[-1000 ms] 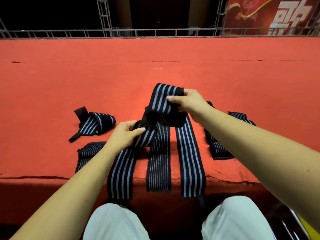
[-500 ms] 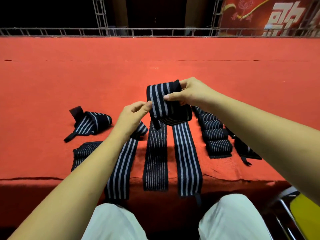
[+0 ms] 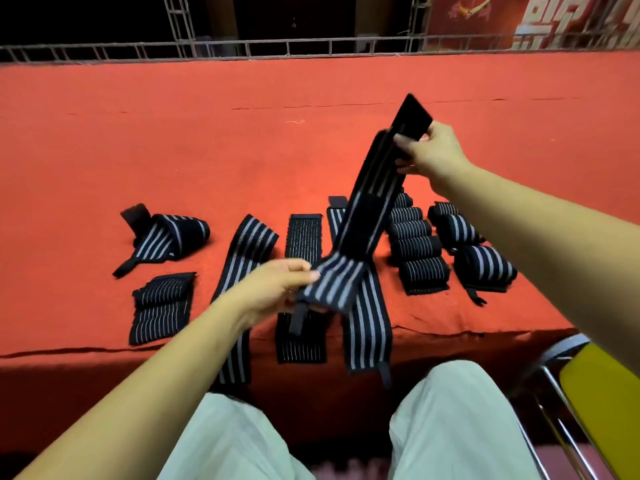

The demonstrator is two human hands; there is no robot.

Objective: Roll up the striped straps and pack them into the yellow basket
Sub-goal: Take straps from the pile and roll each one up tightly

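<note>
Left fingers (image 3: 301, 268) pinching one end at six o'clock, right fingers (image 3: 433, 133) the other at one: striped strap (image 3: 367, 209) now pulled straight above the red surface (image 3: 173, 150) (bunched a second ago). Ready for rolling, probably.

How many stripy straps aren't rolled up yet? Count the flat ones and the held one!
Flat straps on the red carpet: 4
Strap held between the left hand and right hand: 1
Total not rolled: 5
</note>
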